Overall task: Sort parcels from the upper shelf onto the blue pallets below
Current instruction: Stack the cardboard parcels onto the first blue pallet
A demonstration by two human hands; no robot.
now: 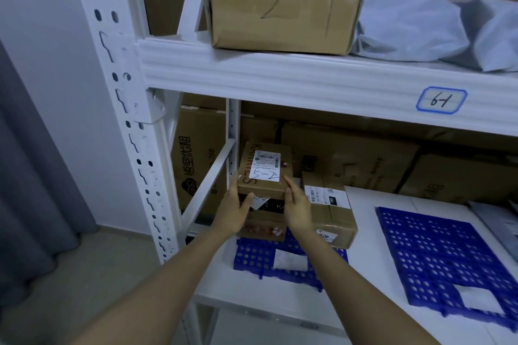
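Note:
A small brown parcel [263, 169] with a white label marked "5-2" sits on top of another box [266, 218] on the left blue pallet [252, 258]. My left hand [235, 210] holds the parcel's left side and my right hand [297, 204] holds its right side. A second brown parcel [330, 213] lies on the same pallet just to the right. Another blue pallet [437, 255] lies further right with a white slip on it. On the upper shelf [308, 78] stand a large taped carton [283, 0] marked "2-1" and grey mailer bags [437, 31].
The white rack upright [123, 109] and a diagonal brace [207, 179] stand left of my hands. Large cartons [350, 159] line the back of the lower shelf. A label "6-1" [441, 100] is on the shelf beam. A grey curtain [25, 204] hangs at far left.

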